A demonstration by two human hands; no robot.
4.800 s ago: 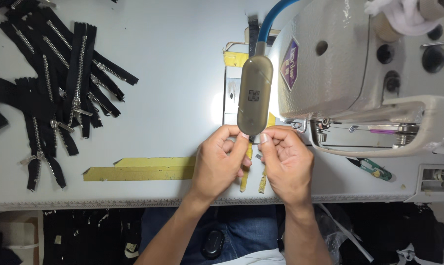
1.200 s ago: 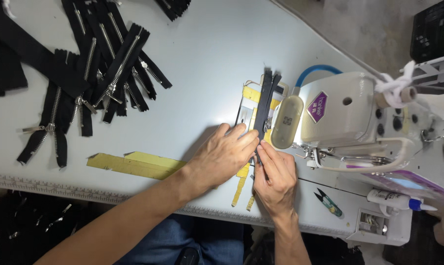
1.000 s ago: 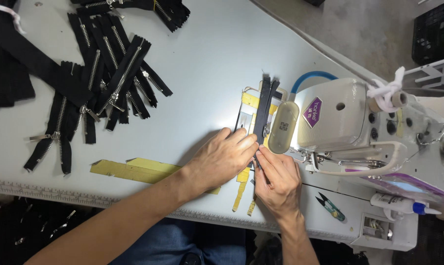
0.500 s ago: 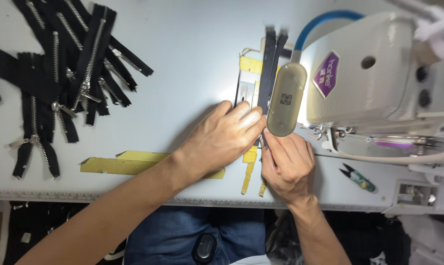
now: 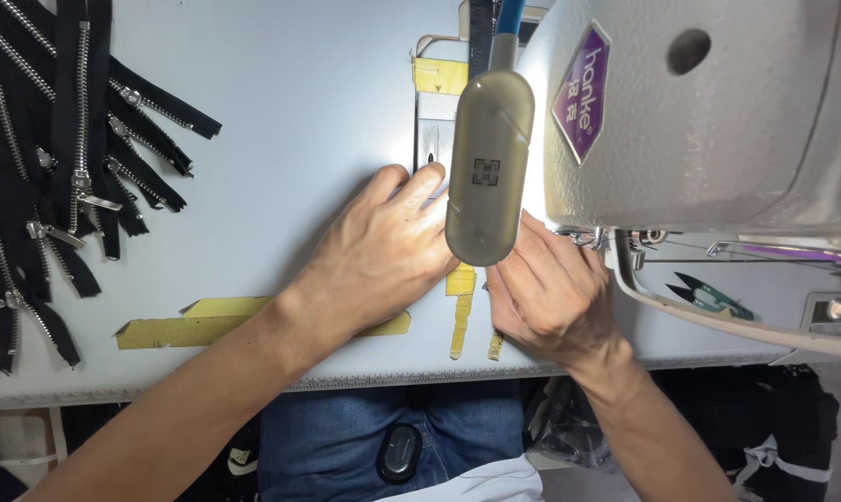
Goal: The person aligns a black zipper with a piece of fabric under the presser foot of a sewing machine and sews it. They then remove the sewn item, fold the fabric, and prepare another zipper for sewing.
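Observation:
My left hand (image 5: 383, 251) lies flat on the white table, fingers stretched onto the metal needle plate (image 5: 431, 139); its thumb side is hidden under the grey lamp head (image 5: 488, 167). My right hand (image 5: 550, 293) is curled beside the sewing machine's (image 5: 708, 112) needle area, its fingertips hidden by the lamp. A black zipper strip (image 5: 480, 23) runs away from the lamp at the top edge. What lies between my fingers is hidden.
A pile of black zippers with metal teeth (image 5: 58, 158) covers the table's left. Yellow tape strips (image 5: 206, 321) (image 5: 461, 311) are stuck near the front edge. Green-handled thread snips (image 5: 713, 296) lie to the right under the machine arm.
The view has drawn closer to the machine. Both hands have stayed at the needle area under the lamp, and less of the black zipper strip shows beyond the lamp.

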